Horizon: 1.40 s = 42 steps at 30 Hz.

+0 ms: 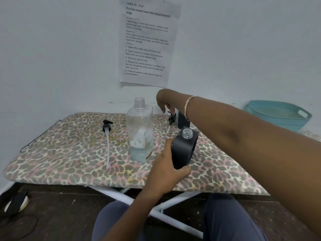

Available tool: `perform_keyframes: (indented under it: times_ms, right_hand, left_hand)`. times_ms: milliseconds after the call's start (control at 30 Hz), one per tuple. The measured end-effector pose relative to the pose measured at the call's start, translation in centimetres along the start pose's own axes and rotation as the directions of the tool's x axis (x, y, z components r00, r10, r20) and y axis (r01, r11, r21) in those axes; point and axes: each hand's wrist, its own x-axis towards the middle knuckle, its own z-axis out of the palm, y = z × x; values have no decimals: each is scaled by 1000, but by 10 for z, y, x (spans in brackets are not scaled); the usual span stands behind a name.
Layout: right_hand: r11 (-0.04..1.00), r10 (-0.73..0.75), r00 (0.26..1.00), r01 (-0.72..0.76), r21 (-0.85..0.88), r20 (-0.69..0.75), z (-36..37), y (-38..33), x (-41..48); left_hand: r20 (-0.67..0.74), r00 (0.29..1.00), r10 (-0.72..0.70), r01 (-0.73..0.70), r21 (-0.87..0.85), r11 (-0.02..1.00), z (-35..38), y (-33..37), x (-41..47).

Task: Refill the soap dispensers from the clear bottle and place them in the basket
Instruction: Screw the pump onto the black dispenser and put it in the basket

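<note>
A clear bottle [140,131] stands uncapped in the middle of the leopard-print board [69,153], with a little liquid at its bottom. My left hand [166,169] grips a black soap dispenser [184,150] with an open clear neck, just right of the bottle. My right hand [165,101] reaches to the far edge and pinches a black pump head [172,119] that hangs from its fingers. A second black dispenser [182,120] stands behind my right forearm, mostly hidden. Another pump head [106,127] with a long white tube lies on the board's left. The teal basket [278,115] sits at far right.
A printed sheet [147,40] is taped to the white wall behind the board. The board's white legs [156,211] cross below over a dark floor. A roll of tape [15,204] lies on the floor at lower left. My knees are under the board's near edge.
</note>
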Motion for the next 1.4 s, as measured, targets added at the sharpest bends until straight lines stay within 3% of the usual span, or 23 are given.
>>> perform_keyframes:
  times_ms: [67, 267, 400, 533, 633, 733, 800, 867, 967, 1167, 1300, 1400]
  right_hand:
    - [999, -28, 999, 26, -42, -37, 3, -2, -5]
    - [891, -126, 992, 107, -442, -14, 17, -6, 6]
    - [965, -77, 994, 53, -259, -81, 22, 4, 17]
    - [966, 5, 996, -29, -255, -94, 26, 1, 11]
    - [985, -45, 991, 23, -169, -126, 25, 4, 14]
    - [995, -85, 987, 90, 38, -133, 19, 8, 22]
    - [961, -114, 973, 160, 227, -202, 14, 10, 25]
    - [924, -187, 927, 278, 263, -324, 6, 15, 19]
    - [822, -217, 854, 421, 384, -473, 1, 29, 3]
    - [489, -114, 676, 676, 551, -728, -4, 75, -56]
    - [238, -7, 600, 778, 582, -800, -4, 111, -105]
    - [123, 29, 555, 823, 554, -831, 5, 134, -141]
  left_hand:
    - [-1, 1000, -1, 1, -9, 1000, 1, -2, 1]
    - [15, 1000, -7, 8, -28, 1000, 1, -5, 3]
    - [20, 1000, -17, 18, -39, 999, 2, -7, 3]
    - [18, 1000, -15, 15, -29, 999, 2, -6, 2]
    - [15, 1000, -9, 9, -21, 1000, 1, -5, 2]
    - [12, 1000, 0, 1, -17, 1000, 0, -3, 1]
    - [9, 1000, 0, 0, -10, 1000, 0, -2, 0]
    - [7, 1000, 0, 0, 3, 1000, 0, -1, 0]
    - [10, 1000, -6, 6, 10, 1000, 0, 0, 0]
    - [12, 1000, -5, 4, 43, 999, -1, 3, -2]
    - [9, 1000, 2, -3, 53, 999, -2, 5, -3]
    - [9, 1000, -3, 2, 63, 998, -2, 6, -3]
